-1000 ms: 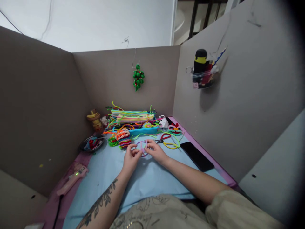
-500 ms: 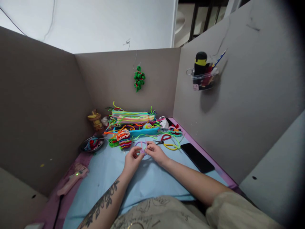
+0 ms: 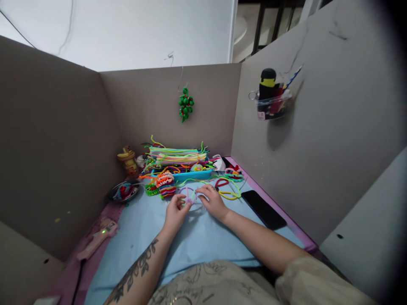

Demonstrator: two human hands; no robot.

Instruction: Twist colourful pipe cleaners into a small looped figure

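Pinching a small purple pipe-cleaner ring [image 3: 188, 195] between them, both hands meet at the centre of the frame, just above the light blue mat [image 3: 197, 241]. The left hand [image 3: 174, 212] has its fingertips closed on the lower left of the ring; the right hand [image 3: 213, 202] lies flatter, fingers curled over the ring's right side, though exactly how tightly it grips cannot be told at this size.

Just beyond the fingers, a coiled bundle of red, orange and green pipe cleaners [image 3: 163, 184] lies left of centre, and red-handled scissors [image 3: 219, 184] with a yellow pipe-cleaner loop [image 3: 229, 195] lie to the right. Behind them a blue tray [image 3: 190, 174] holds a stack of straight pipe cleaners. A black phone [image 3: 263, 208] lies near the right wall, a small metal dish [image 3: 123, 191] at the left, and a pink glue gun [image 3: 97, 238] at the lower left. A green beaded ornament [image 3: 185, 104] hangs on the back wall.

The ring looks flimsy: a hard twist could well deform it or spring a wire end loose, and the loop might catch on the loose strands close by.
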